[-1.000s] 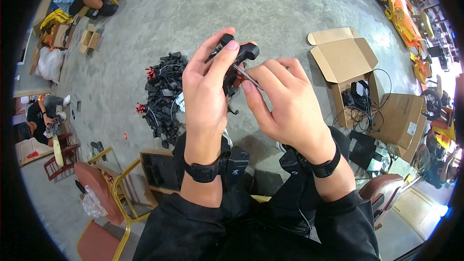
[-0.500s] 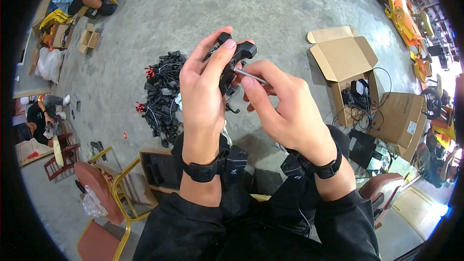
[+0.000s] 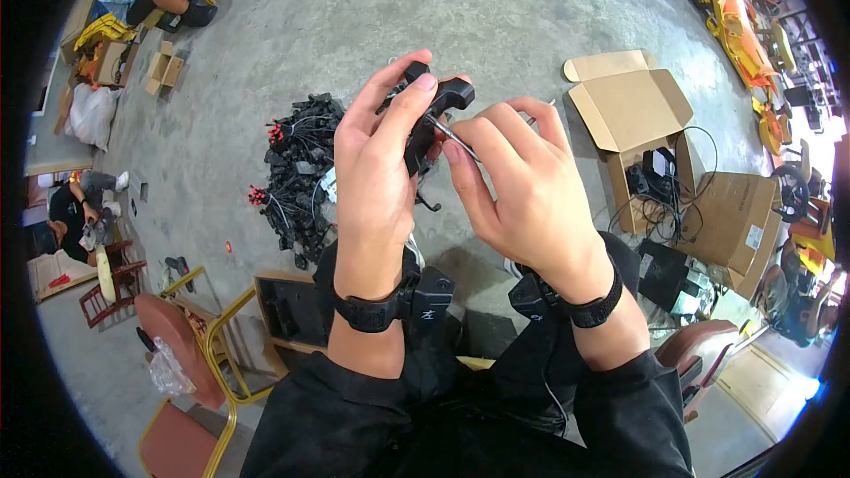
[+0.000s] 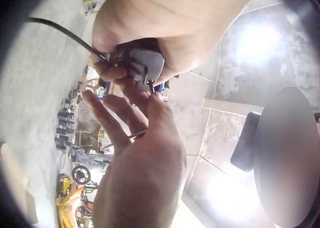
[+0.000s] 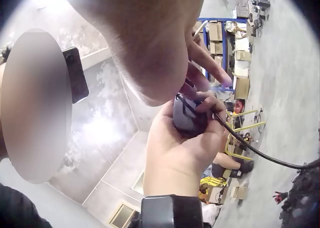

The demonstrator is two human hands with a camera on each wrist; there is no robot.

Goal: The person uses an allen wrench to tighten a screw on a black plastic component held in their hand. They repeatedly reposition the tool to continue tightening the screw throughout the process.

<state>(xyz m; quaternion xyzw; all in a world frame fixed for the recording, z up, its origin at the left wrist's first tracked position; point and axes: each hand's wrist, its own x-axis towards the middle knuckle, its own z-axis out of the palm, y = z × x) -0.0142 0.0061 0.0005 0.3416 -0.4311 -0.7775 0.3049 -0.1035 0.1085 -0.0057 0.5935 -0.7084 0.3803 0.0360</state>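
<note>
My left hand [image 3: 374,155] grips a black plastic housing [image 3: 455,94] with rounded ends, thumb along its near side. A black cable [image 4: 65,34] runs out from that housing in the left wrist view. My right hand [image 3: 531,190] pinches a thin metal rod-like tool [image 3: 457,138] between thumb and forefinger. Its tip meets the side of the housing, and its other end sticks out behind the fingers. In the right wrist view the smooth dark face of the housing shows in the left palm, partly covered by fingers.
A pile of black devices with wires [image 3: 305,181] lies on the floor beyond the left forearm. To the right stand an open cardboard box [image 3: 629,111] with cables and another carton [image 3: 735,221]. Chairs [image 3: 181,350] flank me, and two people sit at the left.
Both hands dipped left and then returned with the housing. The right hand has turned about the tool, its fingers now raised more, and the tool slants more steeply than half a second ago.
</note>
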